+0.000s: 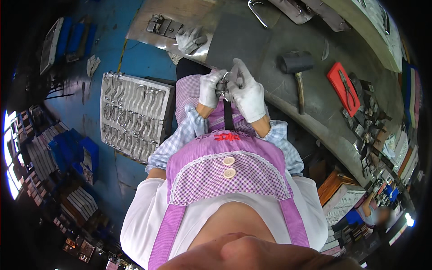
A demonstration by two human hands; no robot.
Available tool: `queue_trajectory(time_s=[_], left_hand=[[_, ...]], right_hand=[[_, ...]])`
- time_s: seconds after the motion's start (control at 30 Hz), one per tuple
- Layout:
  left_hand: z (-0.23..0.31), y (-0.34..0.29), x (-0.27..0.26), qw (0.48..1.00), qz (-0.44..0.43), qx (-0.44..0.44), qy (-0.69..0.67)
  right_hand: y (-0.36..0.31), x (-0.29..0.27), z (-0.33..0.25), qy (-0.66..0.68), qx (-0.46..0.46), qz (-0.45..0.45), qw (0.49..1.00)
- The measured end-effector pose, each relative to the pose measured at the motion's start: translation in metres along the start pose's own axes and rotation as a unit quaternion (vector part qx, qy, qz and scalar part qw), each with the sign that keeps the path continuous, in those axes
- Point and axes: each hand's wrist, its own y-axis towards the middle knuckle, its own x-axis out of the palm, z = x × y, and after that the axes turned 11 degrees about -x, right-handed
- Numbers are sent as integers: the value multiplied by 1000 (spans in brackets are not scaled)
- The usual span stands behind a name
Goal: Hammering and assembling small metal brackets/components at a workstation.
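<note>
Both my hands wear white gloves and meet above my lap at the table's near edge. My left hand point(209, 90) is closed around one side of a small shiny metal piece point(222, 83). From the other side my right hand point(249, 95) grips the same piece, its forefinger raised along it. The fingers cover most of the piece, so its exact kind does not show. Below the hands a narrow black bar or strap point(227, 116) runs down toward my apron; whether it joins the metal piece I cannot tell.
To the left stands a tray point(104, 130) with rows of curved metal parts. On the table lie crumpled gloves point(191, 40), a metal fixture point(164, 27), a black-headed mallet point(295, 64) and pliers point(345, 88) on a red tray point(336, 75). Another person point(370, 211) is at far right.
</note>
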Motion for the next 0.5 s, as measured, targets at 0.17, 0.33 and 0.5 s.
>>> queue_trajectory(time_s=[0.17, 0.33, 0.5], left_hand=[[-7, -6, 1, 999, 30, 26, 24], [-26, -18, -6, 980, 63, -113, -149], [-17, -19, -54, 867, 6, -354, -351]], right_hand=[[2, 4, 4, 126, 16, -61, 990], [-3, 19, -5, 145, 23, -86, 985], [44, 37, 50, -157, -107, -1, 982]])
